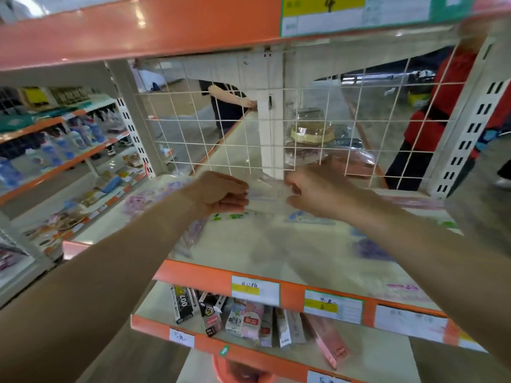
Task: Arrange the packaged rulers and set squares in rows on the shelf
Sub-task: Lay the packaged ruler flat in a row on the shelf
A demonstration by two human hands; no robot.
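Note:
Both my hands reach to the back of the cream shelf [276, 250], close to the wire grid. My left hand [221, 193] and my right hand [312, 189] each pinch one end of a clear packaged ruler set [266, 193] held between them, just above the shelf. Other clear packs lie flat on the shelf: one with pink print [149, 197] at the left, one with blue print [307, 218] under my right wrist, and one with purple print [370, 248] at the right. The picture is blurred, so their exact shapes are unclear.
A white wire grid [249, 139] closes the shelf's back. An orange shelf [138, 29] hangs overhead. Below, boxed stationery [240, 319] stands on a lower shelf. Two people stand behind the grid, one in black [226, 106] and one in red [448, 106]. More shelving is at the left.

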